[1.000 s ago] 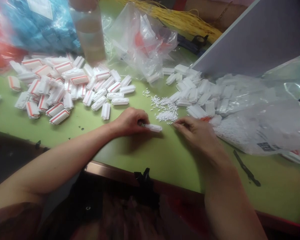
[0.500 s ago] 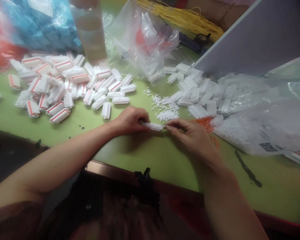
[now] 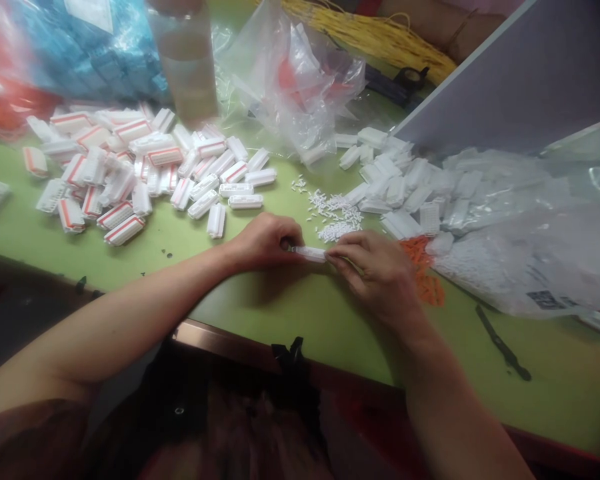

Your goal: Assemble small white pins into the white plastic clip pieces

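Note:
My left hand point(image 3: 265, 241) is closed on one end of a small white plastic housing point(image 3: 307, 253) that lies on the green table point(image 3: 290, 313). My right hand point(image 3: 375, 270) is closed in a pinch against the housing's other end; what its fingertips hold is too small to see. Just behind the hands lies a heap of tiny white pins point(image 3: 333, 217). A small heap of orange pieces point(image 3: 423, 267) shows at my right hand's far side.
Many white housings with red strips point(image 3: 130, 173) lie piled at the left. Plain white housings point(image 3: 395, 187) lie at the right, beside clear plastic bags point(image 3: 520, 247). A clear bottle point(image 3: 187, 63), a crumpled bag point(image 3: 300, 87), yellow wires point(image 3: 375, 33) and a grey board point(image 3: 510, 80) stand behind. A black tie point(image 3: 503, 343) lies right.
My right hand moved left from the pin heap to the housing's end and pinched against it. Its move uncovered the orange pieces. My left hand stayed put.

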`<state>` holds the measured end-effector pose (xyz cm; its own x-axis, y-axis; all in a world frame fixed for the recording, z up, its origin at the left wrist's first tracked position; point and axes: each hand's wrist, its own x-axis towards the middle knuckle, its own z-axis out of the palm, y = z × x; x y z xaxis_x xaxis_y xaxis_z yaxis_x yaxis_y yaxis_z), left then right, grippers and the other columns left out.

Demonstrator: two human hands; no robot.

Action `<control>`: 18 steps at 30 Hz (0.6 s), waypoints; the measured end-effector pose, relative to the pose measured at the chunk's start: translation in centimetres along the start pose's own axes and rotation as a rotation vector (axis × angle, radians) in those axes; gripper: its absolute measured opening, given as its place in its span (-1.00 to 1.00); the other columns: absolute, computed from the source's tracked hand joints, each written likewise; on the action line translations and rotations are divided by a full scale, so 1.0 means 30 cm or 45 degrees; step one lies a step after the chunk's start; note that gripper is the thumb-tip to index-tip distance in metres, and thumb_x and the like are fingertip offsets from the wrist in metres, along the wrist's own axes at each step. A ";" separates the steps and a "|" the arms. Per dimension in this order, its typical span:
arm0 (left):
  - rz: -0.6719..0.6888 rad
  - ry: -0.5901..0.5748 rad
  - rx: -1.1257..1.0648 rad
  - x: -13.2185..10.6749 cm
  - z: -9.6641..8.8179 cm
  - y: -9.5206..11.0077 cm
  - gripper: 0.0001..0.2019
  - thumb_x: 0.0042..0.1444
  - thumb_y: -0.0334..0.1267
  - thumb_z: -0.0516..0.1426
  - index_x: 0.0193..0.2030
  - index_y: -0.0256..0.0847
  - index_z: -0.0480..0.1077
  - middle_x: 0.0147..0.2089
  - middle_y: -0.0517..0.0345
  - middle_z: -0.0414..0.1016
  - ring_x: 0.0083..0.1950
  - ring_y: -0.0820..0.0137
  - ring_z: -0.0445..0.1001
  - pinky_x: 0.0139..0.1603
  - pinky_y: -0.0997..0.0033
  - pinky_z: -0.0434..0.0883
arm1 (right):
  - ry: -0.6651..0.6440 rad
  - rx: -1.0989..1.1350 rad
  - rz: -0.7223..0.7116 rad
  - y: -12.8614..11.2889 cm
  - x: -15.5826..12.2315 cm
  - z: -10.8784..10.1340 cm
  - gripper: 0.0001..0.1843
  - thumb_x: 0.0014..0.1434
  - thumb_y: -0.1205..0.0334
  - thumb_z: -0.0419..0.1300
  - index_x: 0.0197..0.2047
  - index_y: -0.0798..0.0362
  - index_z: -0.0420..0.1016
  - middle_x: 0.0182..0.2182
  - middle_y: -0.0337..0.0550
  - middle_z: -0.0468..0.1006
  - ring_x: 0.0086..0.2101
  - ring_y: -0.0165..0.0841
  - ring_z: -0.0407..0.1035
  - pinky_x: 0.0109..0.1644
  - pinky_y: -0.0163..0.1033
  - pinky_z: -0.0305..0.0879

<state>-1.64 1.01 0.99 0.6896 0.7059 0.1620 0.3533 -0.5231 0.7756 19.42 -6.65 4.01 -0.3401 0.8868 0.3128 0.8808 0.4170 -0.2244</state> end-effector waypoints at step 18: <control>0.013 0.014 0.005 0.004 0.006 -0.006 -0.78 -0.04 -0.15 0.30 -0.39 -0.30 0.53 -0.47 0.21 0.47 -0.49 0.58 0.30 -0.44 0.57 0.20 | 0.071 0.044 0.092 -0.044 -0.004 0.005 -0.79 0.28 0.21 0.10 -0.21 -0.02 0.59 -0.26 -0.11 0.58 -0.27 -0.32 0.45 -0.25 -0.19 0.23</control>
<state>-1.52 1.11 0.75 0.6865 0.7053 0.1767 0.3483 -0.5323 0.7716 18.25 -7.27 4.12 -0.2561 0.9029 0.3451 0.8903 0.3594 -0.2797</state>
